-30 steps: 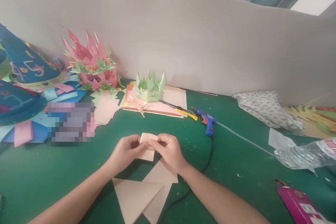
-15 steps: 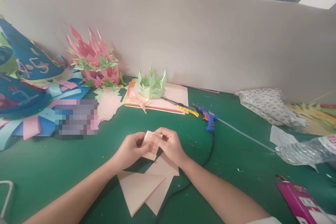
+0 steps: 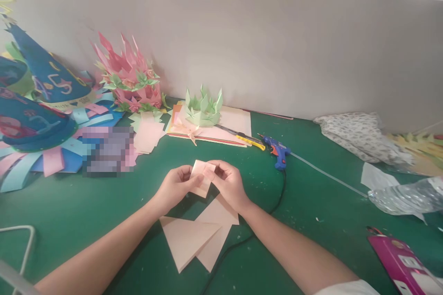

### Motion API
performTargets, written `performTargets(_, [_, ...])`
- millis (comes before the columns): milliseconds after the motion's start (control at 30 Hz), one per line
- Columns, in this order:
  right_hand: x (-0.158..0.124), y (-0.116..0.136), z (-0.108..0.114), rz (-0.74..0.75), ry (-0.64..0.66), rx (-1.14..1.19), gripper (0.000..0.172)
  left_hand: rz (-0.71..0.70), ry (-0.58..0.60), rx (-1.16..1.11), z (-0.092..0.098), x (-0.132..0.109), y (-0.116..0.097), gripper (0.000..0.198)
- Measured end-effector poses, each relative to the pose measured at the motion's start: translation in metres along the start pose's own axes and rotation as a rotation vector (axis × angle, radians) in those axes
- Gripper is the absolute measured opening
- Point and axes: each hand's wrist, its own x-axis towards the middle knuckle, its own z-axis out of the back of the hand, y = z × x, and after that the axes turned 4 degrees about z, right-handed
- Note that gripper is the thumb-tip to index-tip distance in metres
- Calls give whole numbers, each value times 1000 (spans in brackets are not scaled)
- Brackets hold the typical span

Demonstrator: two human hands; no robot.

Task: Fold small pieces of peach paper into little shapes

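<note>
Left hand (image 3: 176,187) and right hand (image 3: 226,183) pinch one folded paper (image 3: 200,176) between them, just above the green table (image 3: 104,203). Paper: pale peach, small, creased, upper edge showing above the fingers. Long axis runs roughly up-down, tilted slightly right. Peach triangles (image 3: 194,239) lie beneath the wrists; glue gun (image 3: 278,154) to the right.

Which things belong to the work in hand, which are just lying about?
In use: folded peach paper, pinched between left hand and right hand; peach triangles beneath.
Lying about: glue gun, yellow knife, green crown, pink crown, blue cones.
</note>
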Motion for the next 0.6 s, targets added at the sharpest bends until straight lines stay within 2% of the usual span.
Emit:
performTargets(267, [-2,3,0,209,-27,-216,8,32,67,-53,0,0,-1,36])
performTargets(600, [-1,4,0,181,26,-178,11,27,63,26,2,2,8,34])
